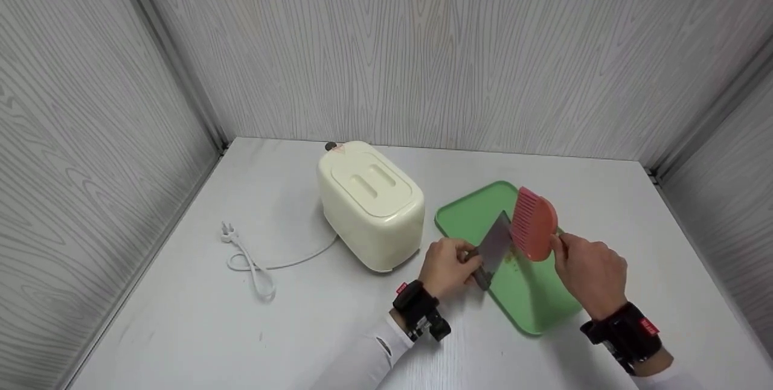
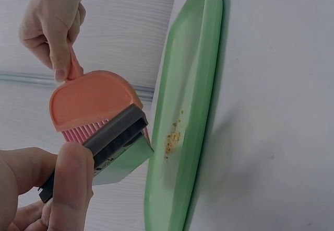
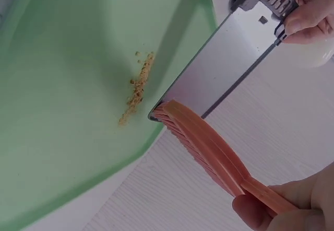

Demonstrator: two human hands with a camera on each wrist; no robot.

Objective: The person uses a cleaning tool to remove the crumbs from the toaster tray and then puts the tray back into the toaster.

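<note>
My left hand (image 1: 448,264) pinches the dark grey end of a flat metal crumb tray (image 1: 495,244), which is tilted above a green plastic tray (image 1: 536,302). My right hand (image 1: 593,275) grips the short handle of an orange brush (image 1: 545,227) with pink bristles. In the right wrist view the bristles (image 3: 190,145) meet the far end of the crumb tray's metal plate. Below them, a small heap of brown crumbs (image 3: 136,92) lies on the green tray.
A cream toaster (image 1: 374,209) with two slots on top stands left of the green tray. Its white cord (image 1: 296,262) runs left to an unplugged plug (image 1: 228,234) on the white table (image 1: 181,329). Grey wood-grain panels (image 1: 423,52) close in the back and sides.
</note>
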